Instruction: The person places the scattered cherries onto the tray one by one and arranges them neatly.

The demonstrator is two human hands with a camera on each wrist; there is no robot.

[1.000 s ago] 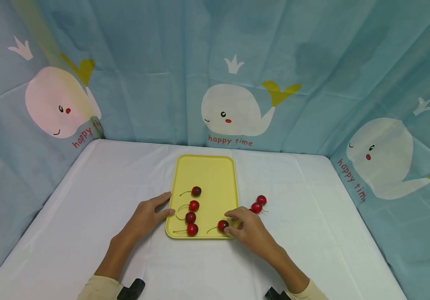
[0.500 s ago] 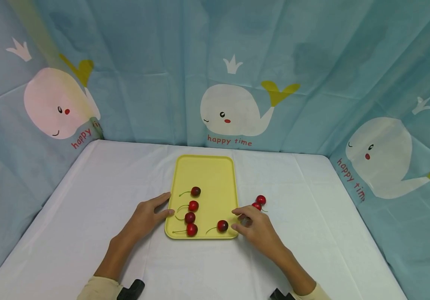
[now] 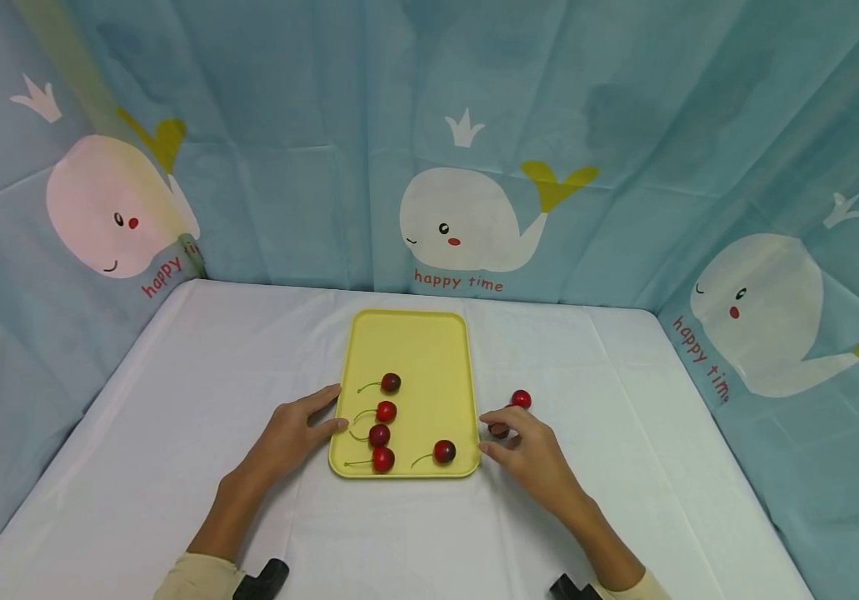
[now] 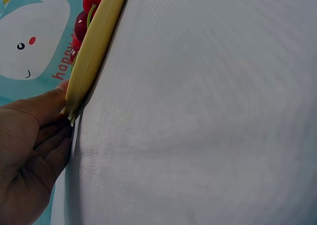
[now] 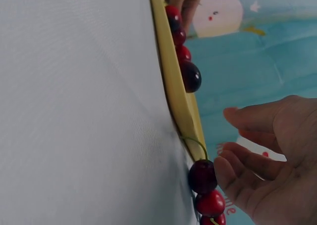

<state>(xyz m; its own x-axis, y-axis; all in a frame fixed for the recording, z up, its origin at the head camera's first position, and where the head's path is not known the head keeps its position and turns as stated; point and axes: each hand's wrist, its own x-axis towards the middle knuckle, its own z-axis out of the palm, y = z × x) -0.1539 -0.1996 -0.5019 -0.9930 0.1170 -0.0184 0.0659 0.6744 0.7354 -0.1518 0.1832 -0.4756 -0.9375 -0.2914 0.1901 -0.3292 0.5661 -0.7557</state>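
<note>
My left hand (image 3: 296, 433) holds the left side of a yellow tray (image 3: 429, 350); its thumb lies over the rim and the other fingers bend along the outer edge, as the left wrist view shows. My right hand (image 3: 530, 450) hovers just right of the tray, fingers apart and curved, holding nothing. Closest to it is a dark red cherry (image 5: 202, 176) with a green stem, overlapped by a fingertip in the right wrist view. Two brighter cherries follow in line behind it, a middle one (image 5: 210, 203) and a far one (image 3: 521, 399); in the head view my fingers partly hide the middle one.
On the tray, several cherries form a column at the left, with a dark one (image 3: 391, 383) at its far end. A single cherry (image 3: 444, 452) lies near the tray's front right corner. White cloth (image 3: 594, 375) covers the table, and a blue whale-print curtain (image 3: 287, 208) surrounds it.
My right hand has moved right, away from the single cherry at the tray's front right corner, over to the cherries beside the tray. The left hand stays on the rim.
</note>
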